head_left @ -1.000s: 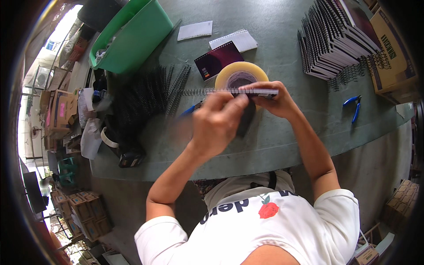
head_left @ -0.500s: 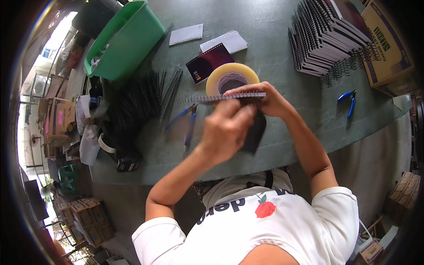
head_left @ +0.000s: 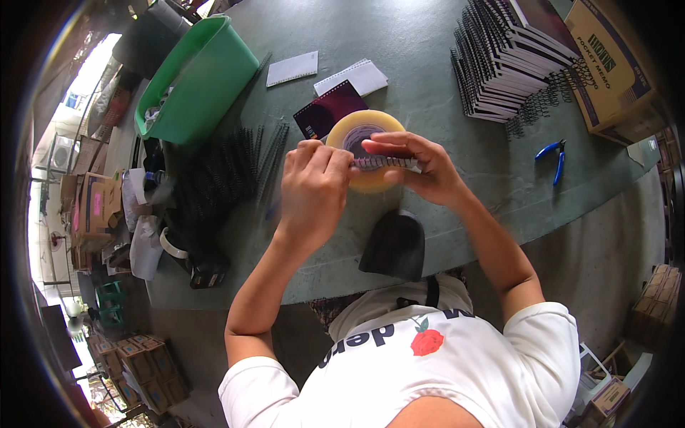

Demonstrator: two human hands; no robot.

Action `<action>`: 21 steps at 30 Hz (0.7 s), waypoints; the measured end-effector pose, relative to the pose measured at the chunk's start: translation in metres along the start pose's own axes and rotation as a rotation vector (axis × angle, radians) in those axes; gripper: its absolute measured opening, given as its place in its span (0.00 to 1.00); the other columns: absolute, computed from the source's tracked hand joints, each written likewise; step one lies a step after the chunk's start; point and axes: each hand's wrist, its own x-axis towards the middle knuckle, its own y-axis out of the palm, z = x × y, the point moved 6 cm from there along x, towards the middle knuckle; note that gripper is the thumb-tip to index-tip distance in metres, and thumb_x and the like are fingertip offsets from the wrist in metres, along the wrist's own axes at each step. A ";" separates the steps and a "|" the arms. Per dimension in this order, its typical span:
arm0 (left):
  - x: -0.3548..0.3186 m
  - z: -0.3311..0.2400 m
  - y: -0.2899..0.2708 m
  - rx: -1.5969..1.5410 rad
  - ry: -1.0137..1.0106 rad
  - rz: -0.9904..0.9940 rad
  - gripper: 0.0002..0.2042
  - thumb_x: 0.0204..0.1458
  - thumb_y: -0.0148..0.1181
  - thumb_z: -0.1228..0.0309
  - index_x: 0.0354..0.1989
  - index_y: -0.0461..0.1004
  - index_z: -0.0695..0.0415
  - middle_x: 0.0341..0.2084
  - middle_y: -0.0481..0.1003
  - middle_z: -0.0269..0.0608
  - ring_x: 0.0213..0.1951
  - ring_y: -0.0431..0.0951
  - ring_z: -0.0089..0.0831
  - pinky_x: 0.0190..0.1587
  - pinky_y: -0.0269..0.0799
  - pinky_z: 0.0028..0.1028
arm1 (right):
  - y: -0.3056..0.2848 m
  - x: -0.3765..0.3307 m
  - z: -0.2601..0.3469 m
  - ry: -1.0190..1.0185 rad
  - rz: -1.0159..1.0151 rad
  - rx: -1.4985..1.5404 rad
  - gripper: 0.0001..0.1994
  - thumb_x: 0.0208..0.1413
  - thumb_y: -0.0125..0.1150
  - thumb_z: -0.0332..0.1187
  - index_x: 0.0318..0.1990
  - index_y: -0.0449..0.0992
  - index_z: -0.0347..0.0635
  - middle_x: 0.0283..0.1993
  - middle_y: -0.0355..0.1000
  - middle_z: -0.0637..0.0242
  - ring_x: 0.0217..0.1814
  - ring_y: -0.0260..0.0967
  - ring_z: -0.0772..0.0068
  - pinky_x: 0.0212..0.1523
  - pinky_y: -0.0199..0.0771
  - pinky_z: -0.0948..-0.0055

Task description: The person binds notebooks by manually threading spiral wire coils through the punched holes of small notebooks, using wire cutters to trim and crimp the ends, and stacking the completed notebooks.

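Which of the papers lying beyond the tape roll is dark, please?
The purple cover, nearest the tape roll; the other papers are white.

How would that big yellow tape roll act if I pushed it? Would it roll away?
The yellow tape roll seems to lie flat on the table, so a push would probably slide it rather than roll it. Its thick, wide ring suggests it's stiff and fairly heavy. Stood on its round edge, it might well roll.

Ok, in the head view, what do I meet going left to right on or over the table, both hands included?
Green bin → left hand → right hand → blue-handled pliers → cardboard box.
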 end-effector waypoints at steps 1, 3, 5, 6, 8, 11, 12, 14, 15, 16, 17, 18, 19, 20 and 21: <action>0.001 0.001 0.000 -0.061 -0.047 0.035 0.13 0.46 0.61 0.70 0.42 0.74 0.56 0.38 0.74 0.42 0.43 0.71 0.41 0.45 0.64 0.37 | -0.001 -0.004 -0.003 -0.011 -0.041 0.004 0.14 0.53 0.55 0.21 0.47 0.73 0.38 0.51 0.72 0.63 0.53 0.70 0.71 0.54 0.69 0.73; 0.007 -0.005 -0.002 -0.079 -0.024 -0.006 0.11 0.45 0.63 0.70 0.37 0.72 0.58 0.34 0.73 0.41 0.40 0.72 0.40 0.43 0.65 0.38 | -0.005 -0.009 -0.002 -0.047 -0.043 -0.048 0.14 0.52 0.56 0.21 0.47 0.72 0.36 0.52 0.72 0.63 0.53 0.70 0.72 0.54 0.69 0.74; 0.011 -0.014 -0.006 -0.106 0.059 -0.084 0.12 0.44 0.63 0.70 0.36 0.71 0.59 0.33 0.73 0.42 0.38 0.72 0.40 0.41 0.66 0.37 | -0.004 -0.009 0.007 -0.071 -0.085 -0.079 0.14 0.52 0.57 0.21 0.47 0.72 0.36 0.51 0.72 0.63 0.52 0.70 0.73 0.53 0.70 0.74; 0.012 -0.011 -0.002 -0.121 0.065 -0.055 0.12 0.45 0.63 0.69 0.37 0.71 0.59 0.34 0.73 0.42 0.38 0.72 0.41 0.41 0.66 0.37 | -0.002 -0.007 0.014 -0.076 -0.126 -0.087 0.13 0.52 0.58 0.21 0.47 0.73 0.36 0.49 0.73 0.63 0.51 0.70 0.74 0.52 0.71 0.75; 0.014 -0.006 0.004 -0.150 0.079 -0.001 0.13 0.45 0.63 0.68 0.38 0.71 0.59 0.35 0.73 0.43 0.37 0.73 0.41 0.40 0.67 0.37 | -0.005 -0.007 0.016 -0.039 -0.187 -0.081 0.12 0.52 0.58 0.22 0.46 0.74 0.36 0.46 0.75 0.63 0.48 0.71 0.76 0.50 0.72 0.75; 0.024 -0.006 0.008 -0.219 -0.006 0.033 0.14 0.47 0.61 0.66 0.40 0.73 0.58 0.37 0.74 0.45 0.37 0.74 0.42 0.39 0.68 0.37 | -0.016 -0.015 -0.006 0.082 -0.211 -0.114 0.10 0.52 0.58 0.23 0.44 0.75 0.36 0.42 0.76 0.63 0.43 0.73 0.78 0.45 0.73 0.77; 0.027 -0.007 0.012 -0.256 0.031 0.065 0.13 0.47 0.62 0.67 0.39 0.73 0.58 0.36 0.74 0.45 0.38 0.74 0.42 0.39 0.68 0.37 | -0.019 -0.020 -0.009 0.116 -0.195 -0.177 0.10 0.52 0.58 0.23 0.43 0.76 0.36 0.40 0.77 0.64 0.41 0.74 0.78 0.43 0.73 0.77; 0.029 -0.010 0.021 -0.326 0.099 0.129 0.12 0.46 0.62 0.68 0.38 0.73 0.59 0.35 0.74 0.46 0.38 0.74 0.42 0.40 0.68 0.37 | -0.018 -0.020 -0.008 0.153 -0.177 -0.275 0.09 0.52 0.59 0.24 0.42 0.77 0.36 0.36 0.78 0.64 0.38 0.74 0.80 0.40 0.73 0.78; 0.030 -0.010 0.020 -0.360 0.103 0.104 0.12 0.46 0.62 0.70 0.38 0.73 0.59 0.35 0.74 0.46 0.38 0.74 0.43 0.40 0.68 0.37 | -0.017 -0.018 -0.004 0.155 -0.177 -0.312 0.09 0.52 0.60 0.25 0.42 0.77 0.36 0.35 0.78 0.63 0.38 0.74 0.80 0.39 0.73 0.78; 0.034 -0.013 0.016 -0.398 0.109 0.082 0.12 0.46 0.62 0.71 0.38 0.72 0.60 0.35 0.74 0.47 0.38 0.74 0.43 0.41 0.68 0.37 | -0.018 -0.018 -0.001 0.159 -0.181 -0.351 0.10 0.52 0.61 0.26 0.42 0.77 0.36 0.34 0.78 0.63 0.37 0.74 0.81 0.38 0.73 0.79; 0.037 -0.017 0.015 -0.435 0.115 0.059 0.12 0.45 0.62 0.72 0.38 0.72 0.60 0.34 0.74 0.47 0.38 0.74 0.43 0.41 0.68 0.37 | -0.019 -0.019 -0.003 0.155 -0.190 -0.363 0.10 0.51 0.61 0.26 0.42 0.77 0.36 0.33 0.78 0.63 0.36 0.74 0.82 0.37 0.73 0.79; 0.039 -0.024 0.017 -0.462 0.129 0.051 0.12 0.45 0.62 0.73 0.38 0.72 0.61 0.34 0.74 0.48 0.38 0.74 0.43 0.41 0.68 0.37 | -0.021 -0.021 -0.008 0.150 -0.199 -0.375 0.10 0.51 0.62 0.27 0.41 0.77 0.36 0.33 0.77 0.62 0.35 0.73 0.82 0.35 0.72 0.79; 0.042 -0.033 0.019 -0.485 0.140 0.041 0.12 0.45 0.62 0.73 0.38 0.72 0.61 0.34 0.74 0.48 0.38 0.74 0.43 0.41 0.68 0.38 | -0.023 -0.022 -0.011 0.144 -0.206 -0.386 0.10 0.51 0.62 0.28 0.41 0.77 0.37 0.32 0.77 0.62 0.34 0.73 0.83 0.34 0.72 0.79; 0.044 -0.037 0.020 -0.508 0.152 0.031 0.11 0.45 0.62 0.74 0.38 0.71 0.62 0.33 0.74 0.49 0.38 0.74 0.44 0.42 0.68 0.38 | -0.025 -0.023 -0.015 0.162 -0.200 -0.396 0.10 0.51 0.62 0.28 0.41 0.77 0.37 0.32 0.77 0.61 0.32 0.73 0.82 0.33 0.72 0.78; 0.045 -0.036 0.025 -0.532 0.155 0.089 0.11 0.45 0.62 0.74 0.37 0.71 0.62 0.33 0.74 0.49 0.38 0.74 0.44 0.42 0.68 0.38 | -0.027 -0.024 -0.018 0.180 -0.193 -0.406 0.10 0.50 0.62 0.28 0.41 0.77 0.37 0.31 0.77 0.60 0.31 0.72 0.82 0.32 0.71 0.78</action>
